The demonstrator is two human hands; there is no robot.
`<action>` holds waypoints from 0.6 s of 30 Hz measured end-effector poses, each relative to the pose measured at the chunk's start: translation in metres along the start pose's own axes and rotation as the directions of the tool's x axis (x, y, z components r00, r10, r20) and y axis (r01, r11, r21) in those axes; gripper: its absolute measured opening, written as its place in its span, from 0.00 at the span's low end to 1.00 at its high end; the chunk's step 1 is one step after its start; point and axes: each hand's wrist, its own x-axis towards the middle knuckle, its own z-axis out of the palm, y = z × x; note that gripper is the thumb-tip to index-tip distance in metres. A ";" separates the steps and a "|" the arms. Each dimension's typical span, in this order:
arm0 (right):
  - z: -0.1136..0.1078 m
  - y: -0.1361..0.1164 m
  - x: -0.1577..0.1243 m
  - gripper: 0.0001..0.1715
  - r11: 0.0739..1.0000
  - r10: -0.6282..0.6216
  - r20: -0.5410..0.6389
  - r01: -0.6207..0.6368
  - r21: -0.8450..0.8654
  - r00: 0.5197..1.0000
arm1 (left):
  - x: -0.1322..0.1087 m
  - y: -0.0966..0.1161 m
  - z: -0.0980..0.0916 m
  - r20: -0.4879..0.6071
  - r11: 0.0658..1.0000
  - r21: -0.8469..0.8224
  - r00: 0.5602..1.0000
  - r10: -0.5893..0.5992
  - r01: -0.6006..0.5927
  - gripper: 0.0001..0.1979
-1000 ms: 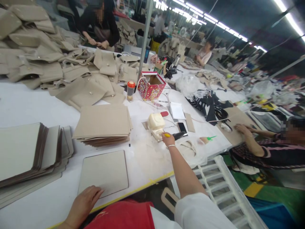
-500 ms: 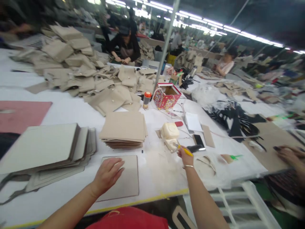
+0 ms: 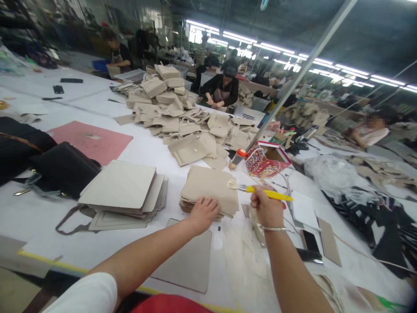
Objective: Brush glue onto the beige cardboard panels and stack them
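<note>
A brush with a yellow handle (image 3: 272,193) is in my right hand (image 3: 265,206), its pale bristles over the right part of a stack of beige panels (image 3: 208,184). Whether the bristles touch the top panel I cannot tell. My left hand (image 3: 204,213) rests on the front edge of that stack, fingers spread, holding nothing. One grey panel (image 3: 192,261) lies flat on the table in front of me, partly behind my left forearm. A cream glue container (image 3: 258,230) is mostly hidden by my right hand and wrist.
Left of the beige stack is a pile of grey boards (image 3: 120,184). Behind are a heap of beige pieces (image 3: 176,113), a red patterned box (image 3: 267,158) and a slanted metal pole (image 3: 299,65). A phone (image 3: 310,241) lies at right. People work farther back.
The view has swung left. My left hand has moved from the single grey panel up to the beige stack. My right hand has carried the brush from the glue container to above that stack.
</note>
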 end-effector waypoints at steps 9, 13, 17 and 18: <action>0.143 0.012 0.022 0.12 0.971 0.175 0.464 -0.073 -0.228 0.868 | 0.005 -0.008 -0.003 0.047 0.998 -0.065 0.999 -0.002 0.006 0.15; 0.147 0.028 0.059 0.12 0.962 0.124 0.303 -0.040 -0.270 0.945 | 0.005 -0.010 -0.003 0.053 0.999 -0.041 0.999 0.010 -0.008 0.15; 0.129 0.034 0.080 0.13 0.944 0.111 0.165 -0.053 -0.325 0.980 | 0.006 -0.010 -0.007 0.035 0.999 -0.038 0.999 0.013 -0.012 0.15; 0.119 0.035 0.082 0.13 0.938 0.118 0.142 -0.063 -0.342 0.983 | 0.007 -0.010 -0.008 0.035 0.999 -0.038 0.999 0.015 -0.013 0.14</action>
